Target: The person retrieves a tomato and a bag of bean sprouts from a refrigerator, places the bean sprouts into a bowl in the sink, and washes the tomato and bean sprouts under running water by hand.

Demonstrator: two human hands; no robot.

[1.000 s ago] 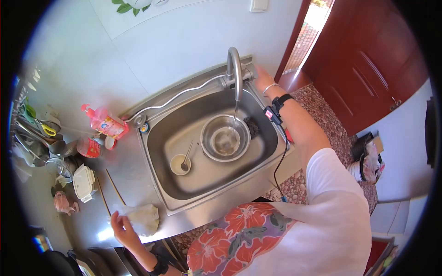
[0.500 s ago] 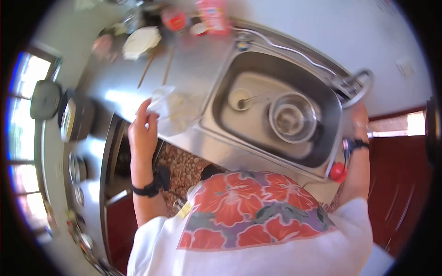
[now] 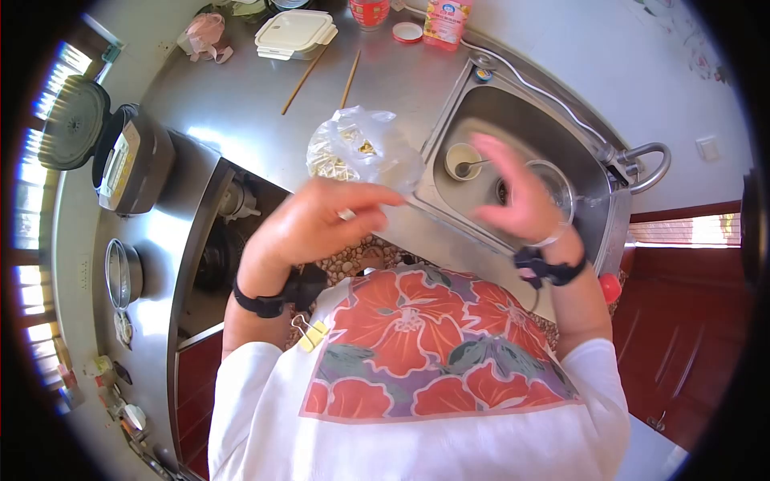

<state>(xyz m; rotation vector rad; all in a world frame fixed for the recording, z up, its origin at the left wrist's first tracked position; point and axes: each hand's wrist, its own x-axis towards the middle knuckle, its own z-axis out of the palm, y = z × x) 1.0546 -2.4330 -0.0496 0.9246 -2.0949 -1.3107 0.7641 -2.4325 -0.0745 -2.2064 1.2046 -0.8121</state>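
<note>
My left hand (image 3: pixel 329 220) hovers at the counter's front edge, just below a clear plastic bag (image 3: pixel 361 144) with yellowish bits in it. Its fingers are apart and the hand does not hold the bag. Blurred by motion, my right hand (image 3: pixel 521 192) is over the sink (image 3: pixel 481 226) with thumb and fingers spread, holding nothing. Partly behind it, a metal bowl (image 3: pixel 559 183) stands in the sink. A small pale bowl (image 3: pixel 463 163) with a spoon lies to the left of my right hand. The faucet (image 3: pixel 654 164) is at the sink's right end.
Two chopsticks (image 3: pixel 350 78) lie behind the bag, near a white-lidded container (image 3: pixel 295 34). A pink bottle (image 3: pixel 446 22), a red jar (image 3: pixel 369 12) and a lid (image 3: pixel 407 32) stand at the back. An open cooker (image 3: pixel 136 164) and a metal pot (image 3: pixel 124 274) are on the left counter.
My right hand has left the faucet and moved left over the sink. My left hand has let go of the bag's edge and moved right. The view has turned towards the left counter.
</note>
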